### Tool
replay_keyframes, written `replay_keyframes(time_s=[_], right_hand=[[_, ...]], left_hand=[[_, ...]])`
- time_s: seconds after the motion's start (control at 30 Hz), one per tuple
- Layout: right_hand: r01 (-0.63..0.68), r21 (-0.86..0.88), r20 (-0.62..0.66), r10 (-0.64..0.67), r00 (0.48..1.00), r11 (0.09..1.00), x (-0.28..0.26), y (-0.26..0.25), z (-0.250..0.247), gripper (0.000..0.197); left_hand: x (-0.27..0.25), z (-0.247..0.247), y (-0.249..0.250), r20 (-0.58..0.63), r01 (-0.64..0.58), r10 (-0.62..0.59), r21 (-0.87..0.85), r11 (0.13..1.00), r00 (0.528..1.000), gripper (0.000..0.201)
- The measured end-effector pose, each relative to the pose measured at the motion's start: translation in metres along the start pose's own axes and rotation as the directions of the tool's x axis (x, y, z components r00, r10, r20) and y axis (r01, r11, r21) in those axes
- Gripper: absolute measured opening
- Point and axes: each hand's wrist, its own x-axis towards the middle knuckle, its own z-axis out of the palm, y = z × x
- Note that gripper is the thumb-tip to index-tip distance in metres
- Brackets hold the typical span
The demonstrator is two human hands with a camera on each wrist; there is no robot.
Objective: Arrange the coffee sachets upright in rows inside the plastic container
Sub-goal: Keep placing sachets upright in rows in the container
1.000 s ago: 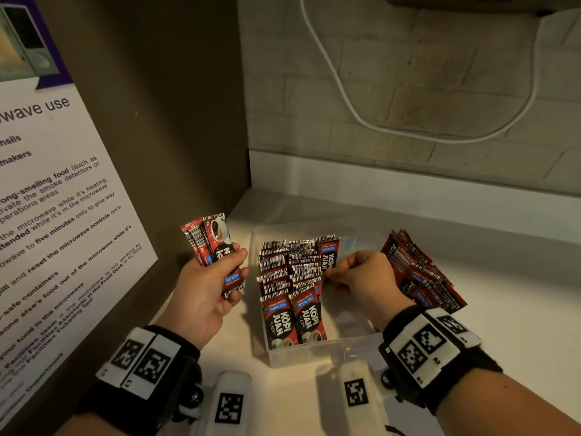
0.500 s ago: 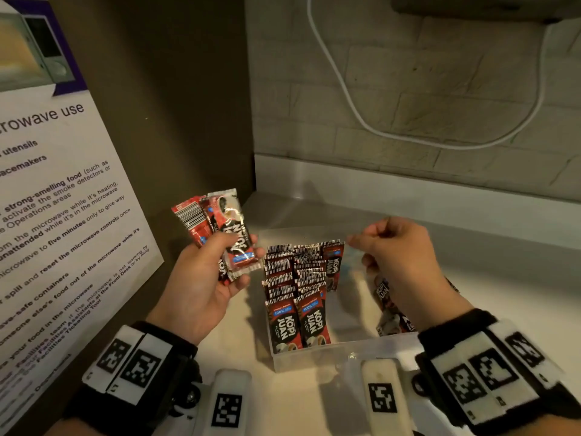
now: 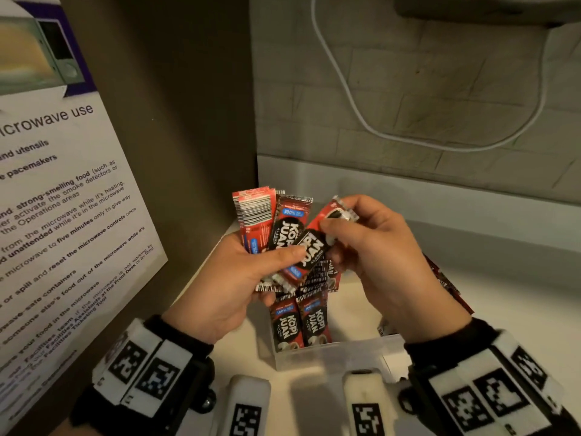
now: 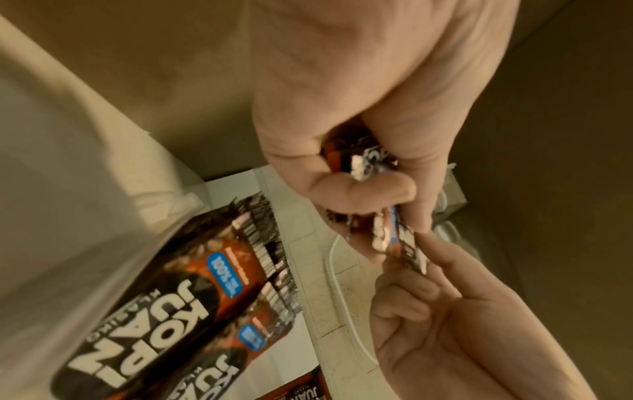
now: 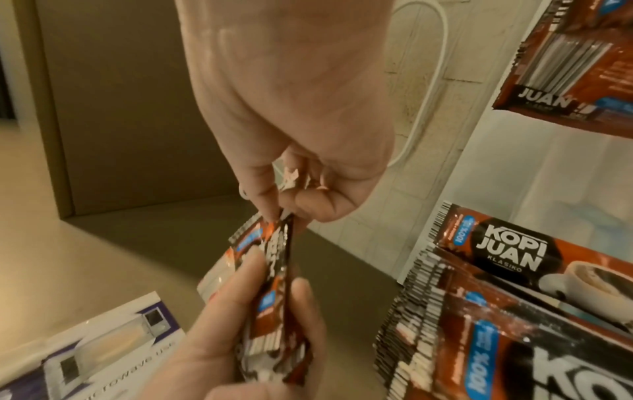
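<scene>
My left hand grips a fan of red and black coffee sachets above the clear plastic container. My right hand pinches the top end of one tilted sachet at the front of that fan. Both hands meet over the container, which holds rows of upright sachets on its left side. The left wrist view shows my left hand curled round the bundle. Seen from the right wrist, my right hand pinches the sachet edge-on.
A loose pile of sachets lies on the white counter right of the container, mostly hidden by my right arm. A brown side wall with a microwave notice stands close on the left. A white cable hangs on the back wall.
My right hand left the container and rose to the bundle, where it now pinches one sachet. My left hand lifted the bundle up and toward the middle, over the container.
</scene>
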Motion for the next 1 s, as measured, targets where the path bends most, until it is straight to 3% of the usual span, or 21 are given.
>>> replay_keyframes(time_s=[0.07,0.2,0.3,0.33,0.43,0.53,0.6,0.73,0.83,1.0], right_hand=[[-0.043,0.113,-0.011,0.044,0.999,0.993,0.001,-0.003,-0.004,0.022],[-0.180,0.226,0.074,0.168,0.983,0.957,-0.003,-0.002,-0.014,0.025],[-0.150,-0.103,0.175,0.167,0.970,0.983,-0.008,0.003,-0.020,0.016],[-0.116,-0.229,0.201,0.164,0.966,0.967,-0.010,0.003,-0.019,0.009],[-0.005,-0.455,0.214,0.114,0.970,0.891,-0.014,0.002,-0.016,0.013],[0.046,-0.454,0.181,0.042,0.983,0.890,-0.015,0.001,-0.012,0.018],[0.031,-0.444,0.130,0.031,0.991,0.896,-0.012,0.002,-0.015,0.010],[-0.053,-0.391,-0.150,-0.007,0.989,0.919,0.005,0.011,-0.041,0.005],[-0.199,-0.379,-0.271,0.097,0.958,0.904,0.014,0.025,-0.055,0.005],[-0.388,-0.359,-0.261,0.308,0.915,0.849,0.019,0.048,-0.046,0.017]], left_hand=[[0.000,-0.003,-0.001,0.005,0.014,-0.014,-0.043,0.999,1.000,0.035],[0.002,-0.002,0.000,-0.080,-0.038,0.024,-0.185,0.982,0.996,0.014],[0.005,0.000,0.003,-0.172,-0.122,0.077,-0.272,0.954,0.982,0.017],[0.005,0.001,0.004,-0.185,-0.136,0.087,-0.276,0.951,0.979,0.019],[0.006,0.008,0.001,-0.172,-0.144,0.109,-0.203,0.969,0.979,0.017],[0.004,0.017,-0.005,-0.152,-0.175,0.160,-0.097,0.980,0.975,0.029],[0.004,0.019,-0.006,-0.163,-0.184,0.171,-0.071,0.980,0.972,0.029],[0.010,0.004,-0.005,-0.253,-0.143,0.108,-0.127,0.982,0.962,0.012],[0.014,-0.013,-0.012,-0.330,-0.110,0.048,-0.172,0.979,0.943,0.015],[0.020,-0.030,-0.038,-0.426,-0.006,-0.101,-0.243,0.970,0.899,0.014]])
